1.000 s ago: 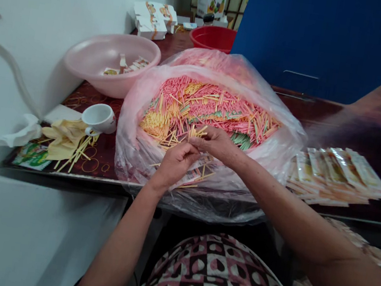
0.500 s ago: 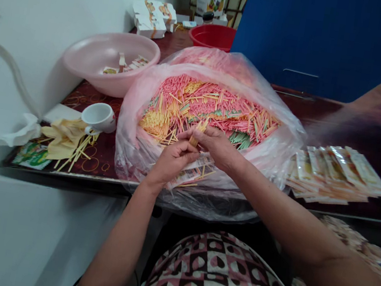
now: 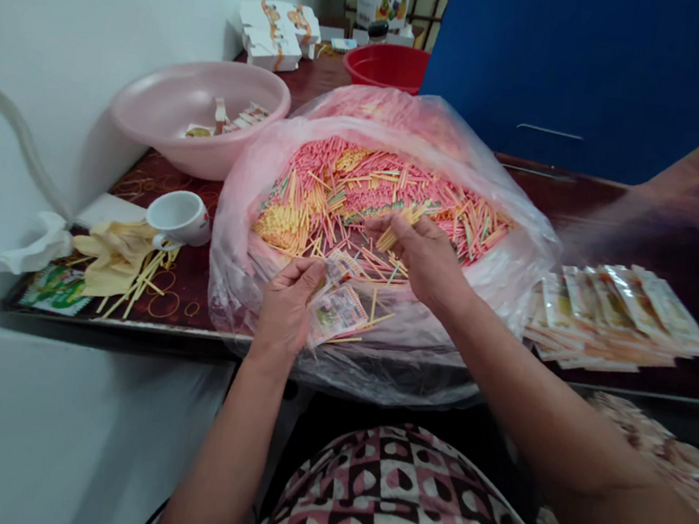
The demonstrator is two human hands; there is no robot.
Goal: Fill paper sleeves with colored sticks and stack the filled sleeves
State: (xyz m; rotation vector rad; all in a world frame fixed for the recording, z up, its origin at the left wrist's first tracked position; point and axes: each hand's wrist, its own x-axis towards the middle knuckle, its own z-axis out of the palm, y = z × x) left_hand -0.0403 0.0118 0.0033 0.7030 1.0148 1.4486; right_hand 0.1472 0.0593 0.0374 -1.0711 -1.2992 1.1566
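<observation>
A big clear plastic bag on the table holds a heap of thin pink, yellow and green sticks. My right hand is closed on a small bunch of yellow sticks, raised over the heap. My left hand is at the bag's near rim, fingers closed on a small printed packet. A few loose sticks lie by the packet.
A pink basin with small packets stands at the left, a white cup and yellow cloth nearer. A red bowl and white boxes sit behind. Filled packets lie in a row at the right.
My hands have parted. The right hand has lifted the stick bunch up and to the right; the left hand has dropped toward me with the packet.
</observation>
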